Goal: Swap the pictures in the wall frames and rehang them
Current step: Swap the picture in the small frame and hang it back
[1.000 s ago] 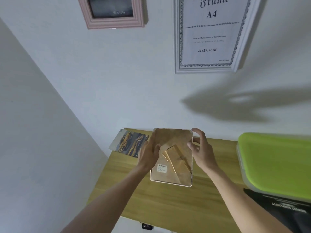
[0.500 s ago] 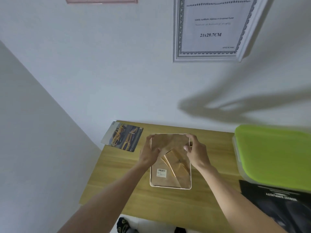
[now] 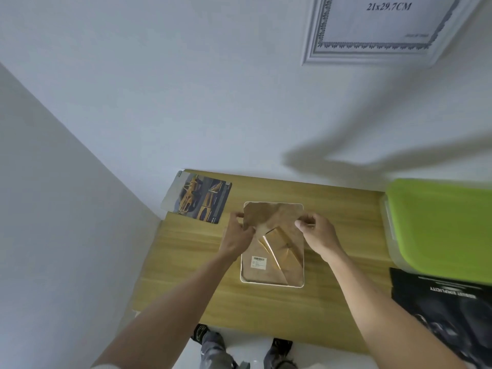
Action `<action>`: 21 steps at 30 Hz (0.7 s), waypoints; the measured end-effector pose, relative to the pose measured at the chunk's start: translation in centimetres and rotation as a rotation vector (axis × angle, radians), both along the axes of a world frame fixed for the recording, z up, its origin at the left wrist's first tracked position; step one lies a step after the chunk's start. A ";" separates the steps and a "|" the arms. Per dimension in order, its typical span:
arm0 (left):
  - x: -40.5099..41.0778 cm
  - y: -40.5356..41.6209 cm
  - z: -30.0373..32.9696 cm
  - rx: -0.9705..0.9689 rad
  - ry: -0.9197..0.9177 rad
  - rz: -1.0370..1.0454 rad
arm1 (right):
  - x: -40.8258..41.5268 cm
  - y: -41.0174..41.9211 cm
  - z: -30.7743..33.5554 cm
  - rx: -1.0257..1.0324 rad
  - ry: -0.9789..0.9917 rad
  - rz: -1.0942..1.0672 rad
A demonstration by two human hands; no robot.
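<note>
The small white frame lying face-down with its brown backing board point(image 3: 271, 246) sits mid-worktop point(image 3: 186, 262). Left hand point(image 3: 237, 239) and right hand point(image 3: 316, 234) pinch its far edges. Yank too hard and the backing could bend, or the frame skids.

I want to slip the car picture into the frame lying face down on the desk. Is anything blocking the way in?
Yes: the brown backing board still covers the frame, with both hands at its upper edges. The car picture lies apart, beside it.
</note>
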State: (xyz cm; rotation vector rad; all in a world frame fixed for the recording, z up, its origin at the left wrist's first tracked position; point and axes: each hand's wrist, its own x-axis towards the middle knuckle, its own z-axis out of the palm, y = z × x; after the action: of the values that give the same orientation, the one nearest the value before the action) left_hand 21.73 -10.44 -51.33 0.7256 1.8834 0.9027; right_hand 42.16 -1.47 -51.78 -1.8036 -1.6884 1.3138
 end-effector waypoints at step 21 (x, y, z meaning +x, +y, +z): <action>-0.1 2.5 -3.3 -0.159 0.105 -0.029 | 1.2 -0.3 -2.9 -0.160 -0.049 -0.019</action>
State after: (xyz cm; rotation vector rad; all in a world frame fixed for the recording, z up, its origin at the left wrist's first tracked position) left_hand 21.60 -7.97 -54.61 0.7129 2.0064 0.6995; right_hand 43.33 -1.75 -54.72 -1.9499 -1.6276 1.4447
